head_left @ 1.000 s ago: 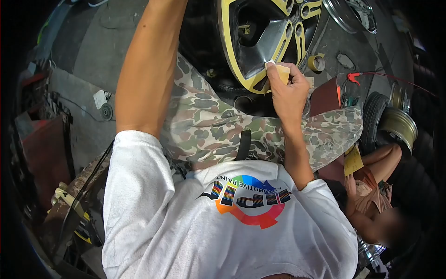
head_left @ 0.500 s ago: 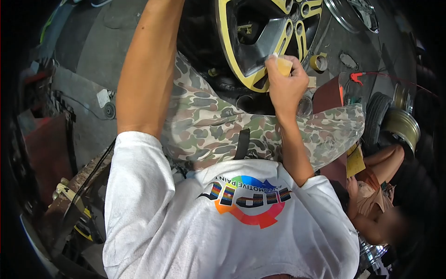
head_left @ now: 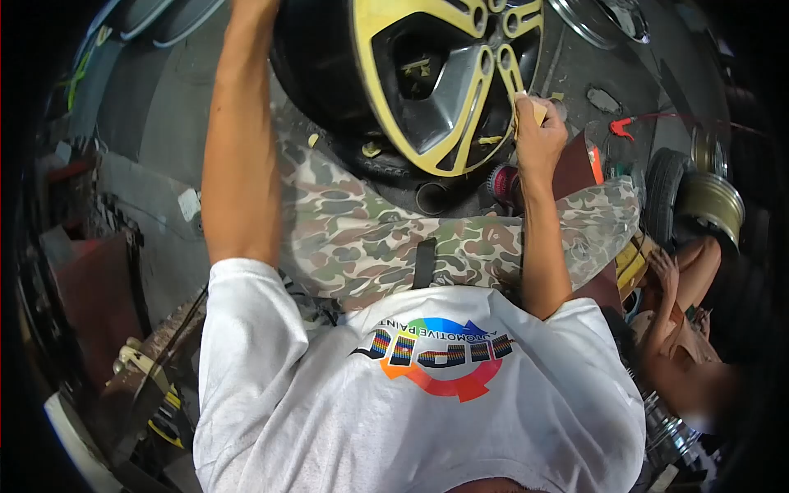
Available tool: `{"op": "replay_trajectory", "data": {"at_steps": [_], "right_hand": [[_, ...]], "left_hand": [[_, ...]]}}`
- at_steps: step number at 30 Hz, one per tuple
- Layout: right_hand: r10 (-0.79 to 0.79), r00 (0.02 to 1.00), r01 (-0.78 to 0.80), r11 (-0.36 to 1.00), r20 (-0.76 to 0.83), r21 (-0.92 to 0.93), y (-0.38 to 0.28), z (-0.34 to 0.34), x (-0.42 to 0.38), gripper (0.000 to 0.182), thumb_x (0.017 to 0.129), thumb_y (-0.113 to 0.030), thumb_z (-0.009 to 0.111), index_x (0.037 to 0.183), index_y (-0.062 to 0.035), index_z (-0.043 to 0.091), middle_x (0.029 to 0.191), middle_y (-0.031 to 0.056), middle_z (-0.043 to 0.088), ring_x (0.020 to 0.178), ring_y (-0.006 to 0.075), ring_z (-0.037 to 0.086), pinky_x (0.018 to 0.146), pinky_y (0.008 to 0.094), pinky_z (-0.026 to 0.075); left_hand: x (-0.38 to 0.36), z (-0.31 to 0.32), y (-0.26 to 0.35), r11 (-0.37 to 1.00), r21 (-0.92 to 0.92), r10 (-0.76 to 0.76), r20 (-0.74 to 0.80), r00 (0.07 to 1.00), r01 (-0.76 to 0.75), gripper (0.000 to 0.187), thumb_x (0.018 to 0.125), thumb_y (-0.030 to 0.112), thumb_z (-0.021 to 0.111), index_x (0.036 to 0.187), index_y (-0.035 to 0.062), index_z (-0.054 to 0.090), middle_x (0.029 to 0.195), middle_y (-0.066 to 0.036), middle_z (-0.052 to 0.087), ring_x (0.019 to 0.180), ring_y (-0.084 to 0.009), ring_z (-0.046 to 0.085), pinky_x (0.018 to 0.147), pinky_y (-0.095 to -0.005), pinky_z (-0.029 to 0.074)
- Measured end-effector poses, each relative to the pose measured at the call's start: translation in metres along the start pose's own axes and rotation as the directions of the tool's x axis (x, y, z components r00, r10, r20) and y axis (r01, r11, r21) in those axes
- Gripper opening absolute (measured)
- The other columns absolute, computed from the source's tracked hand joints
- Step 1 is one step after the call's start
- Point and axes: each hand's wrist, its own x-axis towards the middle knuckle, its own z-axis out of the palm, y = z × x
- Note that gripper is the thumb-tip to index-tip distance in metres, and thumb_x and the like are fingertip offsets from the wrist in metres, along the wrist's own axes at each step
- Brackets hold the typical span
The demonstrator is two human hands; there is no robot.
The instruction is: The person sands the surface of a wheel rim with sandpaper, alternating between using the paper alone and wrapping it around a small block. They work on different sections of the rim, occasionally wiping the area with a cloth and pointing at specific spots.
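Note:
My right hand (head_left: 541, 140) is closed in a pinch around a small flat yellow piece (head_left: 539, 113), its fingertips right at the right side of a car wheel (head_left: 444, 152). Yellow covers the spoke faces and much of the rim; the pockets between the spokes are black and grey. My left forearm (head_left: 242, 148) reaches up past the wheel's left side, and the hand lies beyond the top edge of the view. Behind my right wrist stands a dark jar-like container (head_left: 503, 185), partly hidden.
A red-brown sheet (head_left: 575, 168) and a red air gun (head_left: 622, 126) on a hose lie to the right. Farther right are a tyre (head_left: 667, 193), a gold rim (head_left: 713, 205) and a seated person (head_left: 674, 312). Chrome rims (head_left: 588, 20) rest at the top right.
My right hand has moved right along the wheel, from a lower spoke to its right edge. The wheel appears further left and slightly lower. The seated person's arm has moved.

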Motion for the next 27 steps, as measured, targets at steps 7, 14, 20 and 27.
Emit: {"op": "replay_trajectory", "data": {"at_steps": [7, 14, 20, 27], "right_hand": [[0.223, 0.975, -0.212, 0.934, -0.006, 0.287, 0.071, -0.011, 0.022, 0.028, 0.094, -0.025, 0.069, 0.092, 0.0035, 0.069, 0.088, 0.014, 0.074, 0.074, 0.0238, 0.071, 0.069, 0.0354, 0.052], [-0.088, 0.987, 0.066, 0.986, -0.136, -0.153, 0.08, 0.001, 0.051, 0.036, 0.093, -0.03, 0.065, 0.1, 0.0052, 0.068, 0.091, 0.0227, 0.072, 0.092, 0.0397, 0.07, 0.085, 0.0461, 0.051], [-0.017, 1.0, 0.014, 0.989, -0.019, -0.148, 0.077, 0.009, 0.103, 0.051, 0.091, -0.044, 0.06, 0.105, 0.0037, 0.069, 0.106, 0.0294, 0.071, 0.107, 0.0467, 0.066, 0.091, 0.0484, 0.049], [0.001, 0.991, 0.002, 1.0, 0.132, -0.027, 0.094, 0.011, 0.121, 0.041, 0.093, -0.039, 0.061, 0.105, -0.0007, 0.071, 0.1, 0.0189, 0.073, 0.098, 0.0329, 0.068, 0.089, 0.0403, 0.049]], "left_hand": [[-0.017, -0.008, -0.074, 0.959, 0.272, 0.046, 0.127, 0.991, -0.079, 0.063, 0.096, 0.051, 0.068, 0.127, -0.0037, 0.067, 0.119, -0.021, 0.074, 0.113, -0.0309, 0.071, 0.099, -0.0382, 0.051], [-0.069, -0.011, -0.07, 0.904, 0.102, -0.425, 0.119, 0.897, 0.415, 0.081, 0.106, 0.062, 0.039, 0.122, -0.012, 0.067, 0.12, -0.028, 0.07, 0.116, -0.0318, 0.065, 0.102, -0.0406, 0.046], [-0.132, -0.011, -0.073, 0.722, -0.36, -0.548, 0.223, 0.806, 0.59, 0.094, 0.1, 0.073, 0.044, 0.137, -0.0129, 0.057, 0.135, -0.019, 0.063, 0.119, -0.0262, 0.063, 0.105, -0.0348, 0.047], [-0.151, -0.009, -0.058, 0.63, -0.371, -0.664, 0.198, 0.721, 0.682, 0.094, 0.099, 0.071, 0.05, 0.142, -0.0123, 0.051, 0.138, -0.02, 0.061, 0.123, -0.0271, 0.062, 0.106, -0.0378, 0.048]]}}
